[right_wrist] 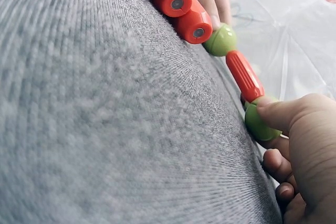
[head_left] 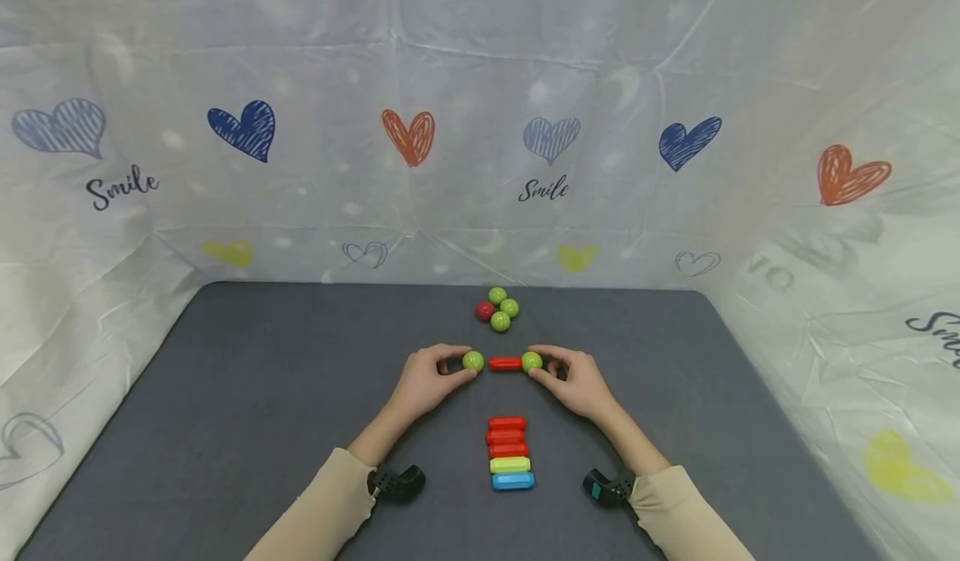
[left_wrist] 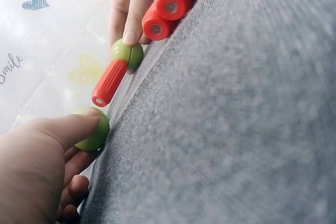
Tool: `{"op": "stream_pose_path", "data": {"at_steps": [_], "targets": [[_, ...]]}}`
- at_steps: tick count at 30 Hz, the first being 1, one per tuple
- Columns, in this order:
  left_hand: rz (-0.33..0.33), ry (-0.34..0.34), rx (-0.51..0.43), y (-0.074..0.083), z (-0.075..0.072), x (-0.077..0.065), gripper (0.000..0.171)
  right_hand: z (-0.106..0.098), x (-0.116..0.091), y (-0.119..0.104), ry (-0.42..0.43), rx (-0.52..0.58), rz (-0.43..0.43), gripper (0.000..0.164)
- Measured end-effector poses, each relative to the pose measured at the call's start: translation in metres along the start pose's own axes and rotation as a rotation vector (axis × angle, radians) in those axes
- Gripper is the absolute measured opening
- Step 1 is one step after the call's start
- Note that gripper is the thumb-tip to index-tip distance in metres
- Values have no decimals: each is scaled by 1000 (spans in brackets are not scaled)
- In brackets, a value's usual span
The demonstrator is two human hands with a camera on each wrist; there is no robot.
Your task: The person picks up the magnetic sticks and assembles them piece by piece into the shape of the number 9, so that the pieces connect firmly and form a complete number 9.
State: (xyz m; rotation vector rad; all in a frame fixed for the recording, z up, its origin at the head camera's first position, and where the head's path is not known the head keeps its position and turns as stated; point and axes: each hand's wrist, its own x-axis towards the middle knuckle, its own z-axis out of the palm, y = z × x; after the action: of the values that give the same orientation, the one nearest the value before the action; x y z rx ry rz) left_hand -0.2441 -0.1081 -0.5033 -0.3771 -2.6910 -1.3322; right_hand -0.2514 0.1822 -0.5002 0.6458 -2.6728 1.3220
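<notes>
Between thumb and fingers my left hand (head_left: pixel 429 380) pinches a green ball (head_left: pixel 473 361). My right hand (head_left: pixel 573 380) pinches another green ball (head_left: pixel 532 362), which sits against the right end of a red ridged rod (head_left: pixel 505 363). In the left wrist view, a small metal disc shows in the free end of that red rod (left_wrist: pixel 109 83), and a gap separates it from the left hand's green ball (left_wrist: pixel 94 132). The right wrist view shows the rod (right_wrist: pixel 244 75) meeting the right hand's ball (right_wrist: pixel 261 120).
Nearer the body lies a column of rods: several red ones (head_left: pixel 507 437), a yellow rod (head_left: pixel 510 465) and a blue rod (head_left: pixel 513 481). Farther back, a red ball (head_left: pixel 484 311) and several green balls (head_left: pixel 500 321) cluster on the grey tabletop (head_left: pixel 300 428). A printed cloth (head_left: pixel 465 211) hangs behind.
</notes>
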Motion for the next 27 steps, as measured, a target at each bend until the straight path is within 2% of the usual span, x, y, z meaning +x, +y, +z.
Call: {"op": "stream_pose_path", "data": {"at_steps": [10, 19, 27], "targets": [[41, -29, 5, 2, -2, -2, 36, 1, 0, 0, 2, -4, -2, 32], [52, -42, 16, 3, -2, 0, 37, 0, 1, 0, 9, -10, -25, 32], [63, -42, 12, 1, -1, 0, 38, 0, 0, -1, 0, -6, 1, 33]]}}
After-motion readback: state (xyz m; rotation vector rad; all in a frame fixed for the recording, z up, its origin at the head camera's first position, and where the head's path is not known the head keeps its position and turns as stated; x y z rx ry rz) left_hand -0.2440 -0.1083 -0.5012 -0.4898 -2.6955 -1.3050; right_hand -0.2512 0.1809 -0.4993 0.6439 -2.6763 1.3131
